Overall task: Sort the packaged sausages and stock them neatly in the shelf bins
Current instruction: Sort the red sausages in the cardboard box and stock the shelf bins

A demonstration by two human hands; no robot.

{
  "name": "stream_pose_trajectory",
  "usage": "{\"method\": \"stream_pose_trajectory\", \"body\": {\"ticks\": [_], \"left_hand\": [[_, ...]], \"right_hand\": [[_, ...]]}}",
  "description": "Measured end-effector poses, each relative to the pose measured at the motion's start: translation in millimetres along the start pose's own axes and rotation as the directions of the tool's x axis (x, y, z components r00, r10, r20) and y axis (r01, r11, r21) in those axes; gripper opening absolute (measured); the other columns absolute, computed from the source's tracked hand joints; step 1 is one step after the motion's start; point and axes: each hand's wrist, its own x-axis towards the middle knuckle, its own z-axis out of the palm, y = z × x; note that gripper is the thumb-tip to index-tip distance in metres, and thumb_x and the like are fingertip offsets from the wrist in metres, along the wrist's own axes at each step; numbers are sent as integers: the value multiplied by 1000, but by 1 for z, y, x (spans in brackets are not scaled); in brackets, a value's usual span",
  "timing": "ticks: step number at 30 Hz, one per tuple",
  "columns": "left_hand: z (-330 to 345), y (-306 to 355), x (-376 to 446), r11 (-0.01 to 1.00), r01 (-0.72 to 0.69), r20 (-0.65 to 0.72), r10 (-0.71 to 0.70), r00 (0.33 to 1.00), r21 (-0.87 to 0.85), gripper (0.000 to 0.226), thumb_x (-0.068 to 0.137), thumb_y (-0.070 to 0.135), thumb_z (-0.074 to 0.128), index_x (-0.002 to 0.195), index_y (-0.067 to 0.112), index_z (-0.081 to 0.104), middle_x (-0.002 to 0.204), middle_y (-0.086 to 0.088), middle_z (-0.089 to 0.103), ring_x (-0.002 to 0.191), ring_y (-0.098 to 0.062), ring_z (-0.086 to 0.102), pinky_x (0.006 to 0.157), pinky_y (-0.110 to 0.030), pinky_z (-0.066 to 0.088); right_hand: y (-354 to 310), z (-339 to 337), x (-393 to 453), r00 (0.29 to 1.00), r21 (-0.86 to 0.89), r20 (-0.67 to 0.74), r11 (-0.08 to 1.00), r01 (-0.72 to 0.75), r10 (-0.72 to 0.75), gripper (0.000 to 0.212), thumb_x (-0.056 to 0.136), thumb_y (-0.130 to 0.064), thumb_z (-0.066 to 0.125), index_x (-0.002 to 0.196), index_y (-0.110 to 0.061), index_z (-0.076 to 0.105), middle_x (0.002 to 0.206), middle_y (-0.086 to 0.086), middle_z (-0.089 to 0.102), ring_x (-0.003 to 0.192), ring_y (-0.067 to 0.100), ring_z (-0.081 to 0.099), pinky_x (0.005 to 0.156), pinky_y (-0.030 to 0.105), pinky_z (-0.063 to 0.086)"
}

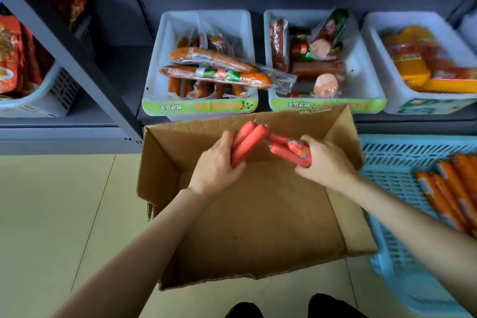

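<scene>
Over an open cardboard box (258, 214), my left hand (216, 165) grips two red sausage sticks (247, 141) that point up and to the right. My right hand (325, 162) grips a small bunch of red sausages (289, 150) that points to the left. The tips of the two bunches nearly meet. On the shelf behind stand three white bins: the left bin (165, 41) holds long orange packaged sausages, the middle bin (366, 80) dark and pink ones, the right bin (402, 100) yellow and red packs.
A light blue plastic crate (395, 162) with orange sausages stands on the floor to the right of the box. A white basket (51, 95) of red packs sits on the left shelf, behind a slanted shelf post (77, 59). Beige floor tiles (64, 214) lie to the left.
</scene>
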Motion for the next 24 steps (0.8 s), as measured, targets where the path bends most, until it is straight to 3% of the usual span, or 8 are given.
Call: {"method": "stream_pose_trajectory", "body": {"ticks": [2,5,11,13,15,19,22,24], "left_hand": [[-30,38,23,986,-156,-134,146,980,-64,56,81,14,68,128,2,40,108,-12,60,86,-21,63,71,-22,47],[-89,108,65,903,-390,-395,297,870,-180,53,80,15,63,126,3,40,93,8,53,71,-1,52,65,-4,39],[-208,230,154,736,-651,-693,372,617,-185,40,80,21,51,113,0,43,73,15,39,59,1,44,57,-9,33],[-242,251,178,804,-581,-655,371,658,-129,35,81,20,51,111,3,45,76,7,44,64,-8,45,56,-16,31],[-273,262,204,899,-425,-469,423,775,107,24,85,20,53,106,10,48,86,-1,50,75,-21,47,63,-22,29],[-293,260,249,796,-355,8,403,915,490,36,87,32,60,118,16,52,112,-9,60,102,-29,56,76,-31,39],[-287,246,266,829,-291,76,291,954,477,59,86,44,60,136,18,43,132,-10,54,118,-30,51,97,-36,40],[-295,237,267,847,-279,28,299,954,453,55,87,40,61,135,18,45,131,-10,55,118,-29,52,98,-35,41]], "right_hand": [[-7,-50,-5,966,155,-260,987,26,15,41,68,-17,73,106,-15,57,81,-2,58,82,27,60,65,27,41],[-25,-136,-12,832,223,-553,952,208,-52,53,66,-17,73,115,-10,55,87,-8,55,75,10,52,63,5,36],[-56,-283,-14,584,244,-811,929,278,38,51,65,-24,68,112,-27,47,80,-22,52,72,0,48,68,15,39],[-62,-319,-14,550,255,-831,936,244,83,49,64,-27,70,104,-35,43,75,-21,53,67,5,49,66,22,40],[-65,-351,-12,561,244,-823,948,203,92,47,68,-22,75,100,-34,43,72,-17,53,61,9,49,62,24,40],[-64,-385,-2,594,272,-795,946,174,120,40,70,-10,71,96,-28,46,72,-14,55,69,16,52,66,28,36],[-63,-389,6,646,248,-757,957,149,96,45,69,-9,73,99,-29,46,74,-13,56,69,17,54,63,23,38],[-68,-395,12,683,205,-728,968,147,51,46,68,-10,73,101,-29,47,74,-12,57,66,6,54,56,12,38]]}}
